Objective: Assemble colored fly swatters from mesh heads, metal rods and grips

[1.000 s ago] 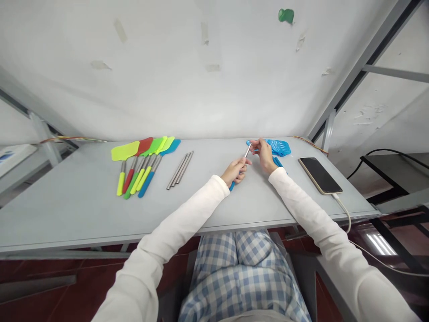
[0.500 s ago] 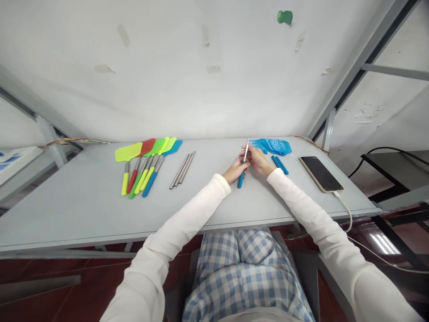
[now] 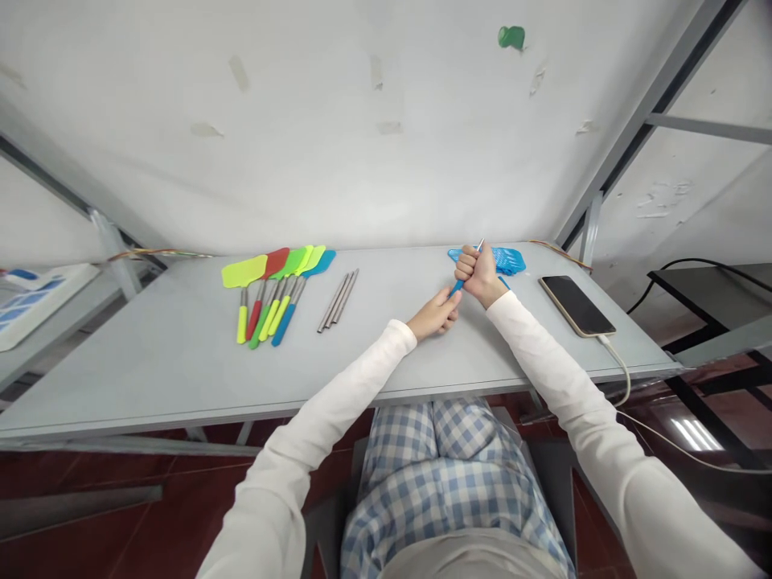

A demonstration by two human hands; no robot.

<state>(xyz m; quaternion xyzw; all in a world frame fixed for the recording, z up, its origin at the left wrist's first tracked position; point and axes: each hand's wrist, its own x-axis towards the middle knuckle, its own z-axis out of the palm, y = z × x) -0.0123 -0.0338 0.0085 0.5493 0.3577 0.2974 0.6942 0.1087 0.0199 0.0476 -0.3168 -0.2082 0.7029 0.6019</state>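
Observation:
My left hand (image 3: 435, 314) is closed round the lower part of a blue handle (image 3: 457, 287), tilted up to the right. My right hand (image 3: 478, 273) makes a fist higher up, round the metal rod (image 3: 481, 243) set in that handle; only the rod's tip sticks out above the fist. Just behind my right hand lie blue perforated swatter heads (image 3: 510, 260), partly covered by it. The end of another blue handle (image 3: 504, 282) shows beside the right wrist.
Several fly swatters (image 3: 277, 299) in yellow, red, green and blue lie on the left of the grey table (image 3: 181, 354). Metal rods (image 3: 338, 301) lie beside them. A phone (image 3: 577, 305) with a white cable (image 3: 618, 366) is at the right. A white wall stands behind.
My right hand has closed into a fist round the rod and come up. The handle has moved right and tilted more, with my left hand low on it.

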